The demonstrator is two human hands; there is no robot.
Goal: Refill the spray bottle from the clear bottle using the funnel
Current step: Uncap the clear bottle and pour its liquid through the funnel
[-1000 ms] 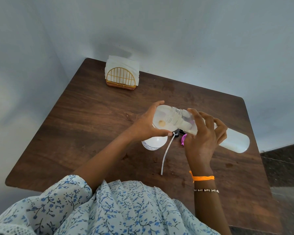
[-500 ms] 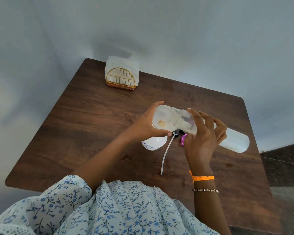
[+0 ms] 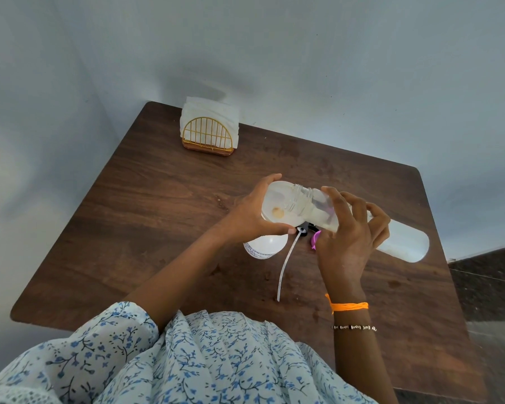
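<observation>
Left hand (image 3: 250,218) is wrapped around the funnel (image 3: 277,207), thumb under the rim, fingers over the top. Right hand (image 3: 347,237) grips the clear bottle (image 3: 403,243), which is tipped almost flat with its mouth poking into the funnel. The funnel sits over the spray bottle (image 3: 264,247), standing on the bench (image 3: 146,217) just under the left hand. The sprayer head (image 3: 312,236) with its dip tube (image 3: 285,266) lies on the bench beside it. Napkin holder (image 3: 209,132) is way off at the far edge.

Soft even daylight, faint shadows on wall, sharp focus, wide-angle bending at edges
</observation>
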